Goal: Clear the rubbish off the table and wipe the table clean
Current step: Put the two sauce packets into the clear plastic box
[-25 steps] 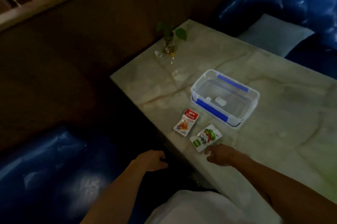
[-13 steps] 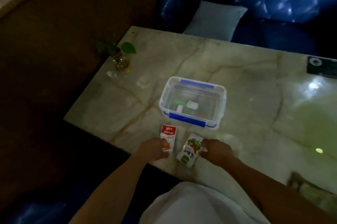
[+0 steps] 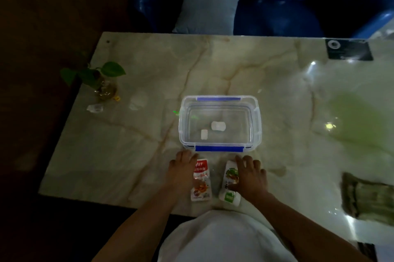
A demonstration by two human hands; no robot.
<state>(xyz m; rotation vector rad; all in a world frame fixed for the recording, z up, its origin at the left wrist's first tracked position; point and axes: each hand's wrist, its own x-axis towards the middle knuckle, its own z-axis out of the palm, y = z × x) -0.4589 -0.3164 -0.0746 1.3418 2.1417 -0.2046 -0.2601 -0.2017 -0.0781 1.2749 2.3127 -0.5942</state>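
Two snack packets lie near the front edge of the marble table (image 3: 128,155). My left hand (image 3: 183,169) rests on the left side of the red packet (image 3: 202,183), thumb on it. My right hand (image 3: 250,174) covers the right side of the green packet (image 3: 228,193), thumb across its middle. Just beyond my fingertips stands a clear plastic box (image 3: 219,101) with blue clips, holding two white scraps (image 3: 218,126). A crumpled clear wrapper (image 3: 95,108) and a white scrap (image 3: 138,101) lie at the left. A greenish spill (image 3: 358,121) spreads at the right.
A small plant in a glass jar (image 3: 105,87) stands near the left edge. A folded cloth (image 3: 371,197) lies at the front right. A black card (image 3: 349,49) sits at the far right corner. A blue sofa (image 3: 277,6) with a pale cushion (image 3: 207,8) is behind the table.
The view has swung to face the table squarely. Both hands came onto the table, each reaching a packet; the packets now lie side by side, lengthwise toward the box.
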